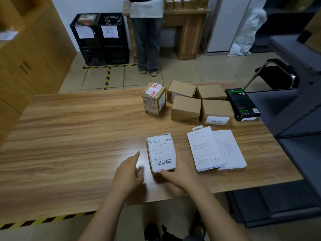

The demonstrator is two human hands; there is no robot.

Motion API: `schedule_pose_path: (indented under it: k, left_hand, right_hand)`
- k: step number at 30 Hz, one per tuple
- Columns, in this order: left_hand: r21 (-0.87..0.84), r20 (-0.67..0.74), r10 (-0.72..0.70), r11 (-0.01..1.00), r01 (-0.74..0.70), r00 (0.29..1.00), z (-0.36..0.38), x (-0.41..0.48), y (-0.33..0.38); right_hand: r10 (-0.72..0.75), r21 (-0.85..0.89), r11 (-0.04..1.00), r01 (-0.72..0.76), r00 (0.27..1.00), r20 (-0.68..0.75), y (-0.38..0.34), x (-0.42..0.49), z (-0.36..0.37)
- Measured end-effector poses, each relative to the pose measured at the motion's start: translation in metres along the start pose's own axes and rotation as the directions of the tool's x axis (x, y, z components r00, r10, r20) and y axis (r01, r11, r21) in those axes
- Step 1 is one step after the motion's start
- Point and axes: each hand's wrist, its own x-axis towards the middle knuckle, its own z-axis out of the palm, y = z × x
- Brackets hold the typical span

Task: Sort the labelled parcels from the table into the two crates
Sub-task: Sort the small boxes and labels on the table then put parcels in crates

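Our right hand (181,171) curls thumb and fingers round the labelled parcel (161,150), just left of the white packets (217,150); our left hand (127,173) hovers loose-fingered beside. One-handed, it could slip.

This is a small parcel-sorting stockroom. Plain brown cardboard boxes (185,108) with barcode labels sit on a wood-grain counter (78,136). Stacked black plastic crates (92,53) carry paper sheets (84,32), and yellow-and-black hazard tape (107,77) marks the tiled floor (173,72).
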Motion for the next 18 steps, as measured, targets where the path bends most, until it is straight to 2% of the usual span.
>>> schedule_pose_path:
  k: [3, 8, 18]
  left_hand:
    - [0.089, -0.101, 0.058, 0.995, -0.049, 0.993, -0.004, -0.006, -0.007]
    - [0.164, -0.173, 0.106, 0.983, -0.078, 0.979, -0.011, -0.017, -0.013]
    - [0.187, -0.198, 0.160, 0.975, -0.123, 0.967, -0.024, -0.020, -0.009]
  right_hand:
    - [0.045, -0.040, 0.998, -0.048, 0.997, -0.062, -0.008, -0.004, 0.014]
    - [0.121, -0.003, 0.992, -0.123, 0.980, -0.155, -0.016, -0.004, 0.038]
    - [0.123, 0.007, 0.992, -0.128, 0.935, -0.331, -0.023, 0.000, 0.041]
